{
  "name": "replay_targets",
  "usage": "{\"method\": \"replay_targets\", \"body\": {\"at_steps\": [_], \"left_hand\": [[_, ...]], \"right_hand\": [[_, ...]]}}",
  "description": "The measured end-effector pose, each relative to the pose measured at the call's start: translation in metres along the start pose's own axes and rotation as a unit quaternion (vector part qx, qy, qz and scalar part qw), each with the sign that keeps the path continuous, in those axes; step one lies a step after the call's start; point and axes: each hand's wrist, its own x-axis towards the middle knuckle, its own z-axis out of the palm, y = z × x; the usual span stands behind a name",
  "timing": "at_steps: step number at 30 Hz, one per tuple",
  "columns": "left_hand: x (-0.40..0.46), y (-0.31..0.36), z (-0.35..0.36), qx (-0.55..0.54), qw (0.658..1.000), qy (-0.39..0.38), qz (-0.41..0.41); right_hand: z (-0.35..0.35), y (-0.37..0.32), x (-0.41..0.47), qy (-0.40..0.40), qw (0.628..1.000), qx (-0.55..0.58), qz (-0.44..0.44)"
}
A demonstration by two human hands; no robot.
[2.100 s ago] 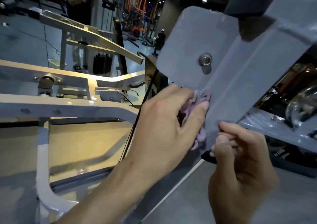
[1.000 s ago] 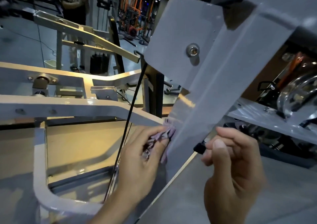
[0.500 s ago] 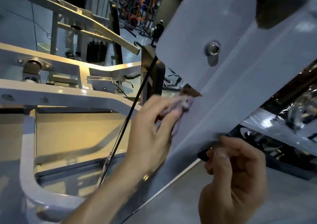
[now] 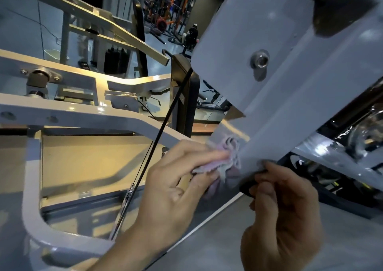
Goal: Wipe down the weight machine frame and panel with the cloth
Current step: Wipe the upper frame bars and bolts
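Note:
A grey metal panel (image 4: pixel 259 32) of the weight machine slants across the upper right, with a bolt (image 4: pixel 260 60) in its face. My left hand (image 4: pixel 174 189) grips a crumpled pale purple cloth (image 4: pixel 223 158) and presses it against the panel's lower part. My right hand (image 4: pixel 281 219) sits just right of it, fingers curled round the panel's bottom edge by a black end cap (image 4: pixel 245 187). Part of the cloth is hidden under my fingers.
The white machine frame (image 4: pixel 83 121) spreads across the left, with a black cable (image 4: pixel 157 146) running diagonally in front of it. A chrome pulley (image 4: pixel 364 133) sits behind the panel at right. More gym machines and a person stand far back.
My left hand has slid the cloth down and right along the panel, from near its upper notch to just beside my right hand. My right hand stays on the bottom edge.

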Motion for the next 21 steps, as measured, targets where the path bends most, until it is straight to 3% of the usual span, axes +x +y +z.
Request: {"method": "replay_targets", "body": {"at_steps": [7, 15, 21], "left_hand": [[0.043, -0.041, 0.007, 0.008, 0.998, -0.006, -0.062], [-0.052, -0.017, -0.005, -0.017, 0.999, 0.004, -0.037], [0.006, -0.05, 0.002, 0.007, 0.995, 0.021, -0.094]], "right_hand": [[0.0, 0.007, -0.003, -0.022, 0.999, -0.024, -0.027], [0.001, 0.006, -0.006, -0.023, 0.999, -0.016, -0.034], [0.001, 0.004, -0.007, -0.022, 1.0, 0.008, -0.012]]}}
